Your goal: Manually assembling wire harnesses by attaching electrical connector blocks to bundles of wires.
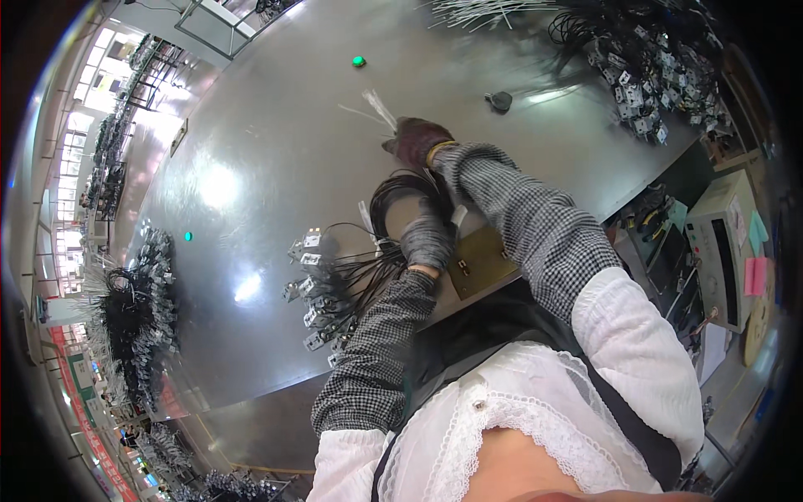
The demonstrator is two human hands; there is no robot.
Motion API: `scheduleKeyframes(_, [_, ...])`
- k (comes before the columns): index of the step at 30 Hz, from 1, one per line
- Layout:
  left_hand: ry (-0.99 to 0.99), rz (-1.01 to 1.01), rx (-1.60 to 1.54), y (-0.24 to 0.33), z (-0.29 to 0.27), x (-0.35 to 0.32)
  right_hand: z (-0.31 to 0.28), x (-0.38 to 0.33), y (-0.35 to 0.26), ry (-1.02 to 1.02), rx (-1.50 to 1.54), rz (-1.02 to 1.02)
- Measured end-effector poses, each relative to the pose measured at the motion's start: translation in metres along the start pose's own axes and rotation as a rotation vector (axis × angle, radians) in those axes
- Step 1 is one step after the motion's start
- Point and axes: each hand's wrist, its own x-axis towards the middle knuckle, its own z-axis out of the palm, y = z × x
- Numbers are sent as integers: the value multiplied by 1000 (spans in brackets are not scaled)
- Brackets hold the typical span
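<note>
My left hand (427,238), in a grey glove, grips a bundle of thin black cables (400,191) that is coiled into a loop above it. The cables' free ends fan out to the left and end in several small grey connectors (311,289) lying on the metal table (276,142). My right hand (416,139), in a dark glove, is farther out over the table just beyond the loop and pinches a few white cable ties (376,107) that stick out to the upper left. Both forearms wear checked sleeve covers.
A brass-coloured plate (483,263) lies at the table edge beside my left hand. Heaps of finished cable assemblies lie at the far right (648,79) and at the left (134,309). Two green buttons (358,61) (188,236), a small black object (499,101), loose white ties (481,12) and a beige machine (723,243) are around.
</note>
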Motion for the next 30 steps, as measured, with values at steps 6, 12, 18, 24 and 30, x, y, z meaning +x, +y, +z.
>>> scheduleKeyframes(6, [337, 456, 228, -29, 14, 56, 9, -71, 51, 256, 240, -135])
scheduleKeyframes(12, [264, 103, -359, -10, -54, 107, 4, -163, 110, 380, 411, -44])
scheduleKeyframes(18, [100, 53, -681, 2, -126, 133, 14, -228, 133, 328, 505, -51])
scheduleKeyframes(24, [-90, 134, -275, -62, -151, 108, 35, -256, 140, 242, 511, -76])
scheduleKeyframes(30, [-58, 467, -450, -31, -157, -47, 49, -278, 112, 205, 384, -350])
